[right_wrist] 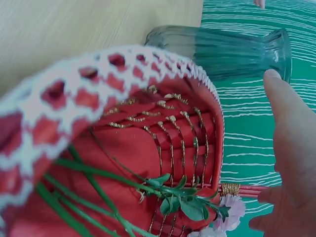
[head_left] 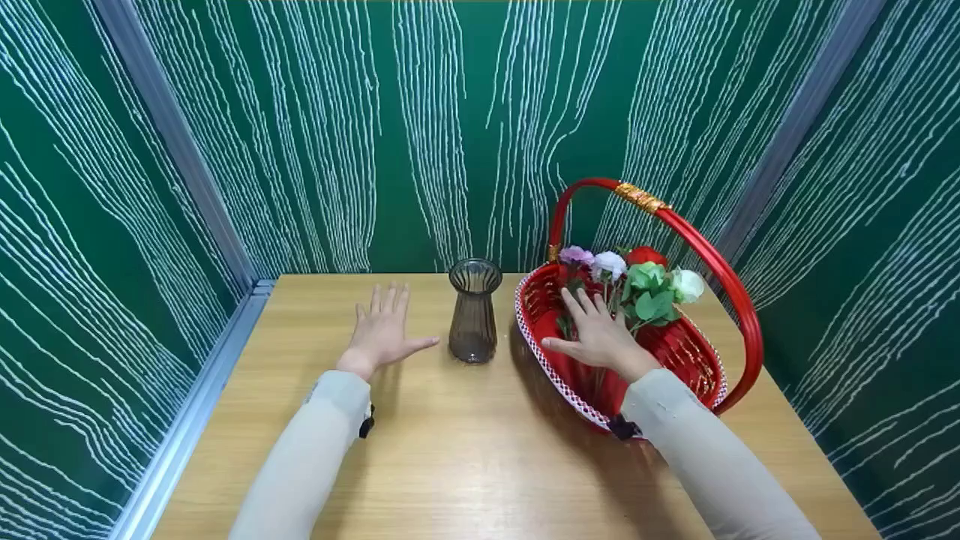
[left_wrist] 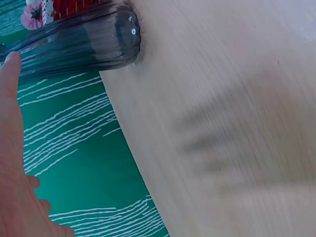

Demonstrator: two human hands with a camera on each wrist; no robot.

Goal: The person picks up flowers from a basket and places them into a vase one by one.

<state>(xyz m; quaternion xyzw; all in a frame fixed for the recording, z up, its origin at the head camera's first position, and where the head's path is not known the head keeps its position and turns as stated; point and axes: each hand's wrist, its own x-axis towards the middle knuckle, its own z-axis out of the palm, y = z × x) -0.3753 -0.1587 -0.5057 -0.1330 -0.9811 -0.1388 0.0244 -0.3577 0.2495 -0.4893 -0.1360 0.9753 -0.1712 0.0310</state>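
A ribbed, dark glass vase (head_left: pixel 473 322) stands upright near the middle of the table. To its left, my left hand (head_left: pixel 382 330) hovers with fingers spread, the thumb pointing toward the glass but apart from it in the head view. My right hand (head_left: pixel 598 334), also spread and holding nothing, is over the red basket (head_left: pixel 559 367) on the right. Inside the basket lie artificial flowers: a pink carnation (head_left: pixel 576 255), a pale lilac one (head_left: pixel 608 265), a red bloom (head_left: pixel 646 257) and a white rose (head_left: pixel 687 286). Their green stems (right_wrist: pixel 94 173) show in the right wrist view.
The basket's tall red handle (head_left: pixel 739 300) arches up over its right side. Green panels with white wavy lines (head_left: pixel 427 135) enclose the wooden table (head_left: pixel 450 465) at the back and both sides. A metal rail (head_left: pixel 202 382) runs along the left edge.
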